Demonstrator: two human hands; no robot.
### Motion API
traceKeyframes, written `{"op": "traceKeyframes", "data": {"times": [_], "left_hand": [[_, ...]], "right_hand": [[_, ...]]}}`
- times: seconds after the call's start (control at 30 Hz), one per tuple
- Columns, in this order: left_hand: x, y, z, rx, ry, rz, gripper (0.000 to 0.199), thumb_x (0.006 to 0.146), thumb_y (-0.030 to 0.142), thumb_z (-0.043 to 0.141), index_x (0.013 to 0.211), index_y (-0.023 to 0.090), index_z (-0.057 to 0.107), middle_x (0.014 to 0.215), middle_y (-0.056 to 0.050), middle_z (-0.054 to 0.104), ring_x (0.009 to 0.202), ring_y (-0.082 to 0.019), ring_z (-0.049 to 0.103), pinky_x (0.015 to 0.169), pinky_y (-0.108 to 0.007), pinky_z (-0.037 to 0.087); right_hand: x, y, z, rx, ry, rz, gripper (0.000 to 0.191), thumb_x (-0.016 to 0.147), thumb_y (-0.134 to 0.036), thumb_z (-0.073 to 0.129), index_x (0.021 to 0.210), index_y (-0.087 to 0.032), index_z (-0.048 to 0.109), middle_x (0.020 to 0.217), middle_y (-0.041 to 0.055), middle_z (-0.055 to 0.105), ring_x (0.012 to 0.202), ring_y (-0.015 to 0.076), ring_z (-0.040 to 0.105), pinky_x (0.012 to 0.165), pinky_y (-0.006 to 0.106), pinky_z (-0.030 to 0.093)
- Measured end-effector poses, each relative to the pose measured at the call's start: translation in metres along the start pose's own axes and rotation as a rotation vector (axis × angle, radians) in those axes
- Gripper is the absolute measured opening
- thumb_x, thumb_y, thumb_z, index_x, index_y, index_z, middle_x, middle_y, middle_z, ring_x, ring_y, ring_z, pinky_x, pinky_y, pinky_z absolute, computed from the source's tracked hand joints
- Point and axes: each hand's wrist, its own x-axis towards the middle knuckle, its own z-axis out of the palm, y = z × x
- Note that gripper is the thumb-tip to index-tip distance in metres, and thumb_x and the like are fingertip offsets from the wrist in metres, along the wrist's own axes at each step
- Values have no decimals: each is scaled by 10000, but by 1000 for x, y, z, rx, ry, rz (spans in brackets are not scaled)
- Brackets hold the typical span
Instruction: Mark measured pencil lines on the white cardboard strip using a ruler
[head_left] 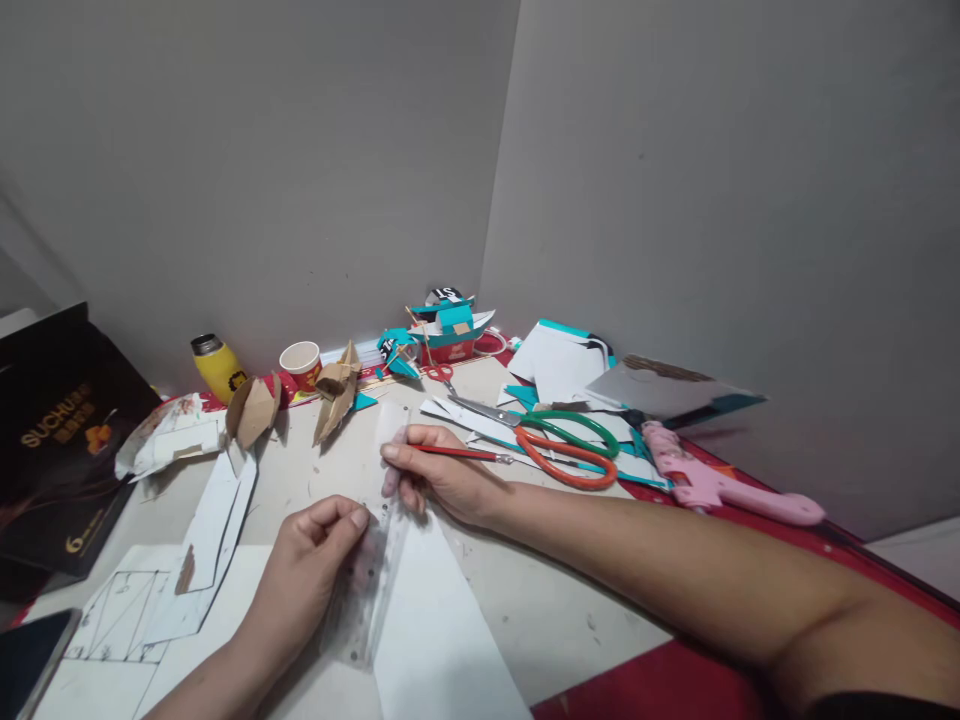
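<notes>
Rising behind the clear ruler (373, 590), well apart from it, grey walls (375, 150) fill the upper half of the view. Below, a pale board (555, 620) on a red surface (637, 690) spreads under and around the ruler. Far to the ruler's left leans a black box (45, 430) with gold lettering; nearer on that side lies a sheet with drawn lines (135, 610). A pointed white card (435, 620) sits just right of the ruler's lower part.

At the ruler's left edge is the left hand (311, 555), thumb and fingertips drawn narrow; whether they clamp the ruler I cannot tell. The right hand (446, 475) is at the ruler's upper end, its thumb and fingers closed around a red pen (472, 454) that points away to the right.

Well right of the ruler rests a pink glue gun (720, 485); closer on that side, scissors (524, 432) with green and orange handles lie over paper scraps. Beyond the ruler's far end, to the left, stand a yellow bottle (221, 370), a cardboard boat (339, 390) and a paper cup (304, 377).
</notes>
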Motion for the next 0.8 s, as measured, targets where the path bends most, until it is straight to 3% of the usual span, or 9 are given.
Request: {"op": "traceKeyframes", "data": {"times": [0.27, 0.8], "left_hand": [[0, -1, -1, 17, 63, 17, 465, 909, 519, 535, 593, 178, 532, 459, 30, 512, 484, -97, 390, 509, -203, 298], [1, -2, -1, 111, 63, 22, 480, 848, 564, 595, 578, 196, 449, 448, 69, 373, 436, -82, 284, 447, -212, 210]], "right_hand": [[-4, 2, 3, -22, -69, 16, 352, 742, -430, 762, 699, -133, 577, 607, 22, 698, 389, 60, 545, 331, 132, 411], [-1, 2, 1, -48, -32, -13, 346, 758, -439, 741, 698, -141, 573, 583, 5, 678, 372, 57, 523, 326, 134, 404]]}}
